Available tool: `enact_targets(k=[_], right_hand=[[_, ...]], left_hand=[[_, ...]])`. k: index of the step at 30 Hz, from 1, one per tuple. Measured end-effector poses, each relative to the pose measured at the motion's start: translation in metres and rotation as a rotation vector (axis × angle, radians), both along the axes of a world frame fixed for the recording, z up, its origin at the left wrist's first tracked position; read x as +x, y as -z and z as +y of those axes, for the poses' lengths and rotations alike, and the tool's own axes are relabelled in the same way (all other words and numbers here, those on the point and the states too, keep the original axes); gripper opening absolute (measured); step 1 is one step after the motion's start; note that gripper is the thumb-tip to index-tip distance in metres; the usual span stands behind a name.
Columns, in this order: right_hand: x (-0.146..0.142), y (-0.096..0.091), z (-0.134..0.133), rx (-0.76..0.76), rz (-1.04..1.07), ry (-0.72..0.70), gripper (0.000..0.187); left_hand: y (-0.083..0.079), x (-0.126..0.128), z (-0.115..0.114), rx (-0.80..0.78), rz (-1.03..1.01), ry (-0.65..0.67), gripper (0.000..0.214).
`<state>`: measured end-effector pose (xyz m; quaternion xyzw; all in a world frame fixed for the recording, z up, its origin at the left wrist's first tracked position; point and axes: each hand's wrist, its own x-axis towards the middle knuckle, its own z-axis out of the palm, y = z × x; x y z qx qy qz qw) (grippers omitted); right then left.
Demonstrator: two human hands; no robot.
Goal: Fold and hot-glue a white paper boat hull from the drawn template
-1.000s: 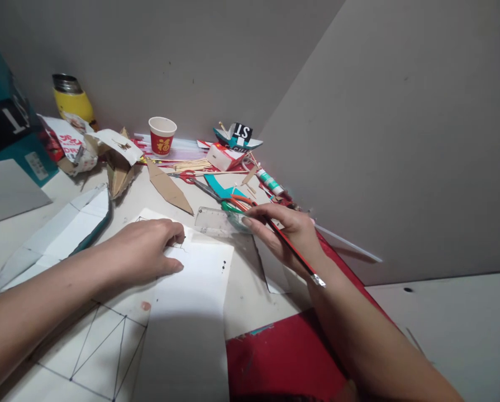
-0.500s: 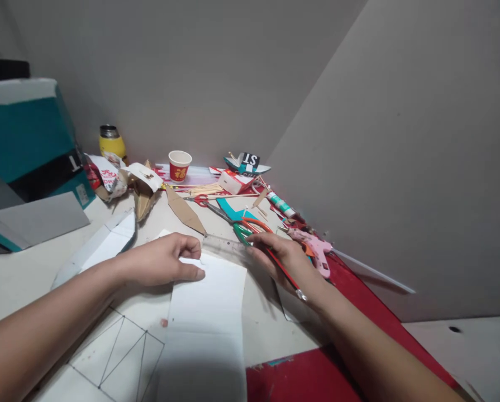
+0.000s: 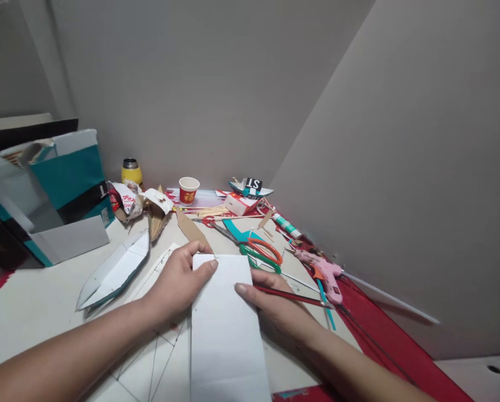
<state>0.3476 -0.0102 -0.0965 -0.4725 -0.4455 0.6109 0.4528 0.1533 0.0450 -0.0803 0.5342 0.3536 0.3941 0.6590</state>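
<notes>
A long white cardboard strip [image 3: 227,335] is held up in front of me between both hands. My left hand [image 3: 177,279] is closed on its upper left edge, thumb on the white face and fingers behind. My right hand [image 3: 281,312] grips the right edge with its thumb on top. A red-and-black pencil [image 3: 294,295] lies across that same hand, tucked between thumb and fingers. Just beyond the strip are scissors with orange and green handles [image 3: 265,251] and a pointed brown cardboard piece [image 3: 193,231].
A folded white cardboard boat shape [image 3: 118,268] lies left, near a teal box [image 3: 71,187]. Farther back stand a yellow bottle [image 3: 131,173] and a red paper cup [image 3: 189,191]. On the right is a pink glue gun [image 3: 323,271]. Line-drawn paper [image 3: 149,357] lies beneath my hands.
My right hand has come to the strip's right edge, and the strip is now raised. The clear ruler beside that hand no longer shows. The camera view has tilted up.
</notes>
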Motion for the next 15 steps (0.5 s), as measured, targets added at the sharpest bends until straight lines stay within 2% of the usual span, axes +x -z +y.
enact_targets(k=[2, 4, 7, 11, 15], right_hand=[[0.000, 0.001, 0.001, -0.002, 0.057, 0.074, 0.031], [0.004, 0.000, 0.004, 0.000, 0.078, 0.152, 0.032], [0.008, -0.001, 0.007, -0.003, 0.085, 0.200, 0.036], [0.007, 0.002, 0.007, 0.032, 0.050, 0.209, 0.035], [0.004, 0.004, 0.004, 0.086, 0.048, 0.214, 0.035]], left_hand=[[0.006, 0.004, -0.005, -0.092, -0.109, 0.031, 0.030], [0.011, 0.007, -0.010, -0.191, -0.199, 0.139, 0.038], [0.014, 0.010, -0.016, -0.235, -0.205, 0.245, 0.042], [0.011, 0.012, -0.019, -0.148, -0.121, 0.209, 0.039], [0.008, 0.012, -0.023, 0.011, 0.010, 0.131, 0.034]])
